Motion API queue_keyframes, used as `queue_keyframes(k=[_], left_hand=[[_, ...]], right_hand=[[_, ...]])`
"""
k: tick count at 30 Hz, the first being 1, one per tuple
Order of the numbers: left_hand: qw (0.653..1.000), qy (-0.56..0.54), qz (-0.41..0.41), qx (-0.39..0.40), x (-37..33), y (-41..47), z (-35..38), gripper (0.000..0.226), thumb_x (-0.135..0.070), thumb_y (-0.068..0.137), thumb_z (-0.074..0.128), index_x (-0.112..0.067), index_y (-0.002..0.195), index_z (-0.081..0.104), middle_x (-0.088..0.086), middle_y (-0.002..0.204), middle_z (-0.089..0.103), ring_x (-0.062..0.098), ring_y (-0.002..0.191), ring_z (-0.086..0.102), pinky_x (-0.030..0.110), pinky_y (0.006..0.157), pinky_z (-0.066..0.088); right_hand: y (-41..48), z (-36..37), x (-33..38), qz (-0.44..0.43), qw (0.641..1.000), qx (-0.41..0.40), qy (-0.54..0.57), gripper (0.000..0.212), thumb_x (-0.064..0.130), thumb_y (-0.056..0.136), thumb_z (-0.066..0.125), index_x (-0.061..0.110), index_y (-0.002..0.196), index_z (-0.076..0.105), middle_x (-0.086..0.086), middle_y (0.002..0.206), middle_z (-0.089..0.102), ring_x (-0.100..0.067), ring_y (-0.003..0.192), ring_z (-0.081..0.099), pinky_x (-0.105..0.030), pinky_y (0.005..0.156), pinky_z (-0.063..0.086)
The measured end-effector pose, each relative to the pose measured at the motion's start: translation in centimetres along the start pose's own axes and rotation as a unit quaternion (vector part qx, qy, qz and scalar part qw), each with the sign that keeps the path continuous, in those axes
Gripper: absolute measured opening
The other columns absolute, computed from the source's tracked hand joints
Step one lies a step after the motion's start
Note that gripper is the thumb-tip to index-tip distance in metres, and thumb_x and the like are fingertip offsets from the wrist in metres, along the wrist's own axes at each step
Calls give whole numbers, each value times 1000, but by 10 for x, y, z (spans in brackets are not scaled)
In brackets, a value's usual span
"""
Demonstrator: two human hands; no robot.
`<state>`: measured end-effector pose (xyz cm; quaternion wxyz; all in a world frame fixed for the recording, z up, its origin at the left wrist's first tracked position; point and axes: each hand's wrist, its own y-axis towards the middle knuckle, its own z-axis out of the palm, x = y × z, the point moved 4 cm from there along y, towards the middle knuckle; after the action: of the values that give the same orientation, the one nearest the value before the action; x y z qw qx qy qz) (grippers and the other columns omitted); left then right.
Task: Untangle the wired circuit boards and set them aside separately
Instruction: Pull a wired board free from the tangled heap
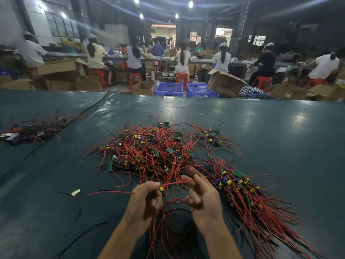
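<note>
L hand (144,199) & R hand (202,200) fingers pinch one red wire (177,182); board (161,189) in L mostly hidden.

L hand (145,198) fingers curled, pinching red wire (177,182), R hand (203,200) just beside, pinching its other end, two fingers raised

Left hand (145,199) at lower centre gripping a small wired board (162,189), right hand (203,202) beside it pinching the taut red wire (177,182), tangled pile of boards (153,150) mid-frame on green table (280,128), straighter bundle (248,195) lower right, darker heap (31,129) at left edge
</note>
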<state>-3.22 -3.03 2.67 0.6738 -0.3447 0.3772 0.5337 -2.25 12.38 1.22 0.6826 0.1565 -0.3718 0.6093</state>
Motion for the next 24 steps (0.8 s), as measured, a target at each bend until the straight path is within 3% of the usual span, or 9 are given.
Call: queue_keyframes(k=[5,8,11,16,18,21,24], left_hand=[[996,-13,-54,-75,4,6,-7,24,-30,74,70,-10,61,73,4,50,53,13,41,49,23,42,43],[994,-37,-66,-80,5,6,-10,23,-30,67,75,-8,72,75,7,64,66,12,50,60,21,46,51],[996,-33,-44,-72,5,7,-11,21,-31,69,72,-10,69,76,9,75,71,11,55,64,19,50,53],[993,13,26,-116,2,5,-10,30,-39,68,70,-9,63,68,9,61,65,14,50,58,25,52,51],[989,17,39,-140,-1,4,-11,34,-45,68,67,-12,60,65,6,55,60,13,48,55,27,53,50],[988,-32,21,-148,-3,7,-16,40,-51,74,60,-12,65,52,1,51,50,11,45,48,25,49,46],[993,-45,-27,-108,0,10,-17,45,-53,74,61,-14,62,43,2,48,41,13,40,38,23,42,40]], right_hand=[[-1,-2,4,-28,1000,-4,12,22,15,101,47,6,105,67,-21,98,74,-6,34,34,-18,35,32],[-1,-5,5,-45,998,-34,-7,20,14,101,51,5,107,68,-21,96,74,-7,36,37,-18,36,33],[-1,-7,5,-58,996,-65,-25,19,14,99,54,6,106,69,-21,96,74,-8,38,41,-19,36,35],[-3,-9,7,-59,996,-66,-23,20,17,98,55,7,103,72,-17,94,76,-8,40,45,-19,38,38],[-4,-7,9,-50,998,-38,-16,31,33,97,53,9,105,71,-15,96,76,-9,41,46,-20,40,39],[-5,-6,11,-60,998,-4,0,60,59,82,50,10,110,70,-12,89,75,-11,45,49,-21,42,41],[-5,-4,5,-59,997,-5,-47,63,62,76,52,11,109,71,-2,73,69,-8,46,48,-20,41,39]])
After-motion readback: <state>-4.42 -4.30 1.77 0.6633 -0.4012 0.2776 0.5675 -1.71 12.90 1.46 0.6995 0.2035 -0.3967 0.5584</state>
